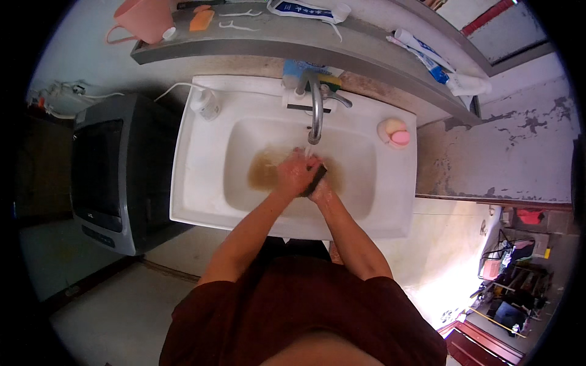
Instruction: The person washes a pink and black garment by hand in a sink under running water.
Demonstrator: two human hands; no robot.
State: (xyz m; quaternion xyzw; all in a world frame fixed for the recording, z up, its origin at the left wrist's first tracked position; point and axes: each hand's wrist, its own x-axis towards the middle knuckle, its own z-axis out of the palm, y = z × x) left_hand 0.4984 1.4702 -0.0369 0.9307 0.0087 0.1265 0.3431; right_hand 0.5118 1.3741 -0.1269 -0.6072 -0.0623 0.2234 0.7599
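Under the faucet (pixel 317 105), a stream of water runs onto both hands in the white sink basin (pixel 361 183). My left hand (pixel 295 173) is wet and lies over a dark block-like object (pixel 316 180), perhaps a sponge or scouring pad. From the other side my right hand (pixel 323 188) holds the same object; its palm and some fingers are hidden behind the object and the left hand. Brownish water (pixel 261 171) covers the bottom of the basin around the hands.
A white pump bottle (pixel 205 105) stands at the sink's back left, and soap bars (pixel 399 133) sit at its right. Above runs a grey shelf (pixel 192 48) with a pink mug (pixel 144 20) and toothpaste tubes (pixel 306 10). A grey washing machine (pixel 132 174) stands left.
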